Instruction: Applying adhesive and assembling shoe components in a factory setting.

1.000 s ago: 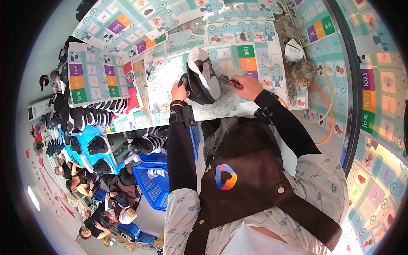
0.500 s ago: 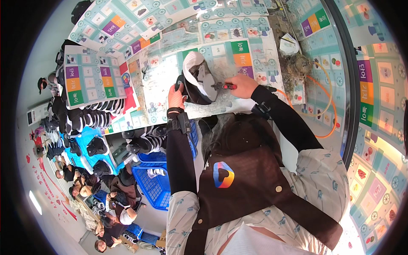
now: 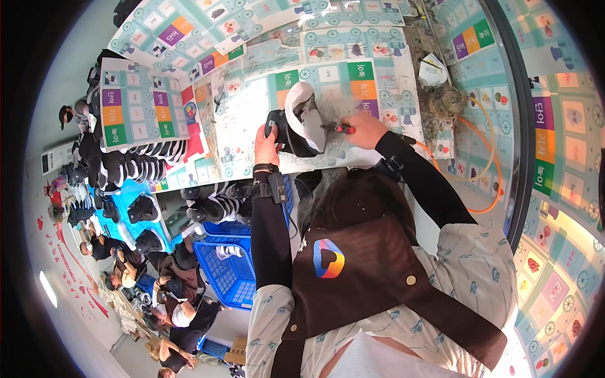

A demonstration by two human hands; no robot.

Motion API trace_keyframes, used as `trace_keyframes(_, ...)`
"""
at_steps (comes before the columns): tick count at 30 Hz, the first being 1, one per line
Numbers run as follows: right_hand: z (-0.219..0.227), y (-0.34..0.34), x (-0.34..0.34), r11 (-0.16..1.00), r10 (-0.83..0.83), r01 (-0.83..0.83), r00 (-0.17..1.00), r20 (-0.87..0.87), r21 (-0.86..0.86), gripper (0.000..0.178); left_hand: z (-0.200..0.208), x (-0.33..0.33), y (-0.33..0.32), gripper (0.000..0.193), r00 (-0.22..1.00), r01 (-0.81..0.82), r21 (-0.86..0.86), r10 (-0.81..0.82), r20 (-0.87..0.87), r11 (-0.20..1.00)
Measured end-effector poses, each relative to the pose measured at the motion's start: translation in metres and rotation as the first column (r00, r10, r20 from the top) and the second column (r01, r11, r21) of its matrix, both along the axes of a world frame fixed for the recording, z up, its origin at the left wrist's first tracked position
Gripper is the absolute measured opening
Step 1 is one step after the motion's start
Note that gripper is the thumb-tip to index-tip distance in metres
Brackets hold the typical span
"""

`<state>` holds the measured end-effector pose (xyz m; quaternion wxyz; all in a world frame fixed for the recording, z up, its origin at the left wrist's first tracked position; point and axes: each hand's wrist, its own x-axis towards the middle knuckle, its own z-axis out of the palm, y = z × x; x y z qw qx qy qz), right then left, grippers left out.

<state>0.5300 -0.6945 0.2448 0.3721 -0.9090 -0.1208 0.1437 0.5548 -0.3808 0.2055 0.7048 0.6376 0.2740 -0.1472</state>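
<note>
A black shoe with a thick white sole (image 3: pixel 313 131) is tilted on its side just above the papered worktable (image 3: pixel 242 148). My left hand (image 3: pixel 267 148) is closed around its black end, fingers wrapped over the edge. To the right, my right hand (image 3: pixel 367 130) grips a slim hand tool (image 3: pixel 344 128) with a red part and a dark tip. That tip points at the sole; whether it touches is too small to tell. Grey dust lies on the paper around the tool and on my apron (image 3: pixel 353 246).
Orange (image 3: pixel 488 208) and yellow hoses loop at the table's right. Dust coats a lump (image 3: pixel 449 99) near a white mask-like piece (image 3: pixel 433 69). Several stacked shoes (image 3: pixel 120 165) stand left, above blue baskets (image 3: pixel 230 271). Several people (image 3: pixel 170 283) are at the lower left.
The shoe has turned slightly in my left hand and sits a little farther right. The tool tip has drawn back slightly from the sole. The whole view has shifted a little.
</note>
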Motion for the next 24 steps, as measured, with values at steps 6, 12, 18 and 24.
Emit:
trace_keyframes(6, 0.031, -0.004, -0.012, 0.971, 0.002, 0.077, 0.943, -0.332, 0.225, 0.028, 0.008, 0.007, -0.006, 0.031, 0.973, 0.053, -0.152, -0.017, 0.229, 0.987)
trace_keyframes(12, 0.02, -0.004, -0.01, 0.947, -0.143, 0.212, 0.95, -0.277, 0.239, 0.035, -0.012, 0.028, 0.034, 0.028, 0.956, 0.269, -0.028, -0.264, 0.125, 0.963)
trace_keyframes(18, 0.001, 0.002, -0.007, 0.978, -0.108, 0.134, 0.981, -0.16, 0.161, 0.032, 0.006, 0.038, 0.009, 0.036, 0.945, 0.304, 0.042, -0.307, 0.117, 0.952)
trace_keyframes(24, -0.007, 0.006, 0.009, 0.969, -0.229, 0.236, 0.969, -0.087, 0.072, 0.029, 0.005, 0.054, 0.016, 0.037, 0.957, 0.276, 0.116, -0.284, 0.057, 0.954)
